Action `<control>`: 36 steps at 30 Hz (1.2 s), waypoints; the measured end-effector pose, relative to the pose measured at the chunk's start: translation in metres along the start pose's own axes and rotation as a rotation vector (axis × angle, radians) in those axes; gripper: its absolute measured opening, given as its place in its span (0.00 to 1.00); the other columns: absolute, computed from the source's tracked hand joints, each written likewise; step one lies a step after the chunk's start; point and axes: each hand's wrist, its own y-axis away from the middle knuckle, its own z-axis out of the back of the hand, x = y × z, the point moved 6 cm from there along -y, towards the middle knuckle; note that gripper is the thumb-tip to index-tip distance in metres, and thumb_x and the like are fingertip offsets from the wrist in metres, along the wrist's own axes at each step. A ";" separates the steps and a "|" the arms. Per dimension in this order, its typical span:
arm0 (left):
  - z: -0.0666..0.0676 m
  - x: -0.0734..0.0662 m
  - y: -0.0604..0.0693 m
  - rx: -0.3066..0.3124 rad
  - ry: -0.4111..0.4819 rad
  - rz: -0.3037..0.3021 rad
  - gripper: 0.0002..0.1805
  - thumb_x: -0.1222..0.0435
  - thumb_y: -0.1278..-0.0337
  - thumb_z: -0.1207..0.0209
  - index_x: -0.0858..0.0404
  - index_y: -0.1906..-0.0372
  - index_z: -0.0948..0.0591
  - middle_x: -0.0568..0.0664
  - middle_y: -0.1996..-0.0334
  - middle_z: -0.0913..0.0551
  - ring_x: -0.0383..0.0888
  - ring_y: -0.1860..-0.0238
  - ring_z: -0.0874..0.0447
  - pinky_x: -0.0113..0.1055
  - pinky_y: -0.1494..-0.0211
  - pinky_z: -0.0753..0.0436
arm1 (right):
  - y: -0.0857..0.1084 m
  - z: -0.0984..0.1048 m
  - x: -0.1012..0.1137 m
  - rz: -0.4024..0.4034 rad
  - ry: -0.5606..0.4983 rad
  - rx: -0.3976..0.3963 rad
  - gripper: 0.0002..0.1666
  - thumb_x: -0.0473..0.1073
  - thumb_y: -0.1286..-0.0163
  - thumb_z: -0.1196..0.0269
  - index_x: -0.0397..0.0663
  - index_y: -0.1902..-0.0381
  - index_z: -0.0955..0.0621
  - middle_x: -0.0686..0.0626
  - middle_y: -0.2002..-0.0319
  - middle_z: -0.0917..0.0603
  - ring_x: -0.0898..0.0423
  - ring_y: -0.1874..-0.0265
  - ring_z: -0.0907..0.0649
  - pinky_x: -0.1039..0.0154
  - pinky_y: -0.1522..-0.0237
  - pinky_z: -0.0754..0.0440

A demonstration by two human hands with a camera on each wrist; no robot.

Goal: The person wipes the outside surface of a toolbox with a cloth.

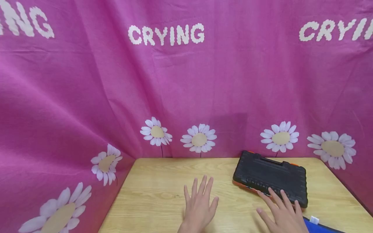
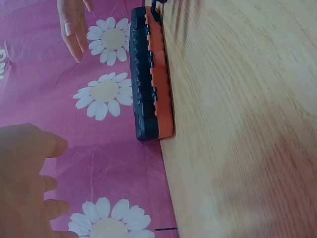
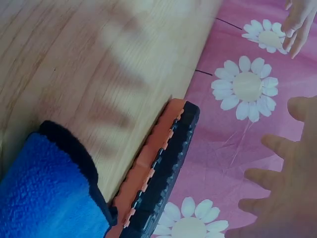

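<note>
Two bare hands float above a pale wood-grain table (image 1: 145, 200), fingers spread, fairly straight and holding nothing. A flat, rectangular black-and-orange hard plastic case (image 1: 271, 176) lies on the table towards its far right. The right hand (image 1: 284, 218) is nearer: from the head view its fingertips overlap the case's near long edge, though its wrist view shows them apart. The left hand (image 1: 199, 207) is well off to the left. The case's long axis runs left to right, slanting so its right end sits closer to the person.
</note>
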 end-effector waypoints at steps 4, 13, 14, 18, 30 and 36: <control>-0.010 0.003 -0.001 0.075 0.147 0.034 0.34 0.51 0.31 0.44 0.54 0.24 0.36 0.55 0.27 0.35 0.64 0.28 0.42 0.76 0.34 0.47 | -0.002 -0.004 -0.009 -0.020 -0.037 0.011 0.50 0.79 0.31 0.56 0.49 0.30 0.28 0.28 0.32 0.35 0.20 0.33 0.46 0.17 0.42 0.57; -0.058 0.009 -0.002 0.272 0.539 0.146 0.35 0.49 0.28 0.46 0.62 0.25 0.36 0.58 0.29 0.32 0.64 0.33 0.34 0.69 0.38 0.31 | -0.010 -0.016 -0.041 -0.101 -0.067 0.096 0.50 0.77 0.29 0.57 0.38 0.34 0.27 0.24 0.37 0.32 0.19 0.36 0.41 0.17 0.43 0.51; -0.062 0.010 -0.003 0.284 0.553 0.157 0.34 0.49 0.28 0.46 0.61 0.25 0.36 0.58 0.29 0.32 0.64 0.33 0.33 0.68 0.39 0.30 | -0.011 -0.017 -0.044 -0.106 -0.069 0.103 0.50 0.76 0.28 0.57 0.38 0.35 0.25 0.24 0.37 0.31 0.20 0.36 0.41 0.16 0.43 0.51; -0.076 0.008 -0.009 0.305 0.623 0.183 0.34 0.50 0.28 0.46 0.63 0.26 0.36 0.62 0.31 0.30 0.65 0.34 0.32 0.67 0.41 0.27 | -0.016 -0.018 -0.054 -0.055 -0.059 0.080 0.39 0.67 0.24 0.51 0.36 0.40 0.22 0.24 0.41 0.27 0.20 0.39 0.36 0.21 0.42 0.42; -0.104 -0.003 -0.041 0.292 0.793 0.302 0.33 0.52 0.29 0.43 0.67 0.29 0.34 0.65 0.42 0.22 0.62 0.43 0.21 0.57 0.42 0.21 | -0.027 -0.009 -0.113 -0.080 -0.205 -0.073 0.35 0.52 0.20 0.50 0.19 0.39 0.34 0.20 0.47 0.29 0.23 0.45 0.29 0.30 0.47 0.27; -0.113 -0.015 -0.054 0.317 0.892 0.382 0.31 0.54 0.32 0.40 0.66 0.31 0.31 0.64 0.44 0.20 0.61 0.43 0.21 0.57 0.41 0.22 | -0.030 -0.015 -0.140 -0.320 -0.345 -0.060 0.44 0.54 0.19 0.57 0.13 0.33 0.50 0.15 0.41 0.44 0.20 0.38 0.43 0.27 0.37 0.41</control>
